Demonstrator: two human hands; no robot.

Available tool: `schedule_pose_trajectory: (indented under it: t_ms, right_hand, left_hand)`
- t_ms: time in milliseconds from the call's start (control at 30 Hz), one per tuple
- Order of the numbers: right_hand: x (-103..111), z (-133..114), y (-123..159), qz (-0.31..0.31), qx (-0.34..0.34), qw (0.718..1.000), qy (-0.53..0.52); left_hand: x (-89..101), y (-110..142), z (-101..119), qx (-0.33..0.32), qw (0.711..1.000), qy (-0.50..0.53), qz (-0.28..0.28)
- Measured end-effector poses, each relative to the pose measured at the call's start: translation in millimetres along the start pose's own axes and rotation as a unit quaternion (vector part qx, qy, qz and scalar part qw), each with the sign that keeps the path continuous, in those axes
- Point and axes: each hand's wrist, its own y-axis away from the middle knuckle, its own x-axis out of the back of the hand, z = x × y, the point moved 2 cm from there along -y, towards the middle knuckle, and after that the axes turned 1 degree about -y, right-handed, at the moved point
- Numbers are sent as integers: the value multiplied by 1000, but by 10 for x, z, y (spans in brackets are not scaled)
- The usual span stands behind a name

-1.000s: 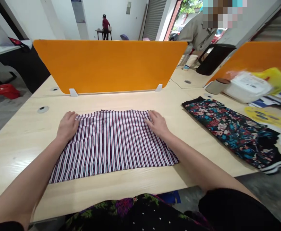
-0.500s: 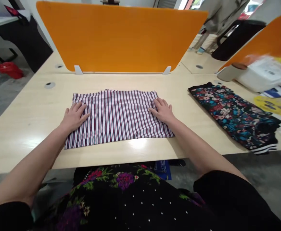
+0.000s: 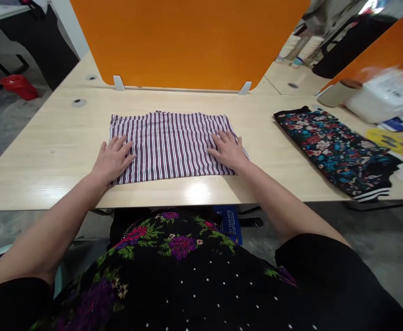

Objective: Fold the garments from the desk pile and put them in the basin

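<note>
A striped piece of cloth (image 3: 174,147), white with dark and red lines, lies spread on the light wooden table in front of me. My left hand (image 3: 113,158) rests flat on its left side, fingers spread. On the right side of the same cloth my right hand (image 3: 228,149) lies palm down, its fingers apart. Neither hand grips the fabric. Farther right lies a folded dark floral garment (image 3: 332,149) with a black-and-white striped band at its near end; no hand touches it.
An orange divider panel (image 3: 191,43) stands in clips along the back of the table (image 3: 49,161). At the right are a cylindrical container (image 3: 339,93), a white plastic-wrapped pack (image 3: 382,96), a yellow item (image 3: 394,145), paper cups (image 3: 307,51) and a black jug (image 3: 353,48). A red bag (image 3: 20,86) sits on the floor at left.
The camera view has tilted downward. Both hands still lie flat on the striped cloth, and its near edge is now closer to the hands. The floral garment stays where it was.
</note>
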Motion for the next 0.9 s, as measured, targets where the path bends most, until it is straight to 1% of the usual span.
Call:
schedule_pose_trajectory:
  t_ms: [100,167,233,300,367,467,533,667,900]
  right_hand:
    - [-42,-238,155,-34,53,998,-14]
    - [-62,-341,232,-54,56,997,-21]
    - [-47,-419,274,-58,47,997,-21]
    - [-9,-514,288,-53,55,997,-19]
    - [20,-637,286,-53,87,995,-20]
    - [-3,-797,264,-72,128,989,-24]
    - [-44,-841,243,-76,129,988,-21]
    - [-97,-831,220,-52,124,991,-14]
    - [-108,-829,219,-31,125,991,-23]
  left_hand:
    - [-92,96,38,-14,999,6,-29]
    - [-161,131,26,-10,1000,1,-27]
    - [-201,145,11,-10,1000,-1,-17]
    - [-213,146,3,-8,1000,-1,-15]
    - [-207,145,3,-6,1000,0,-17]
    - [-196,147,8,-3,1000,1,-17]
    - [-196,150,11,-2,1000,0,-14]
    - [-210,152,7,-1,1000,-2,-9]
    - [-207,155,-1,-1,1000,5,-9]
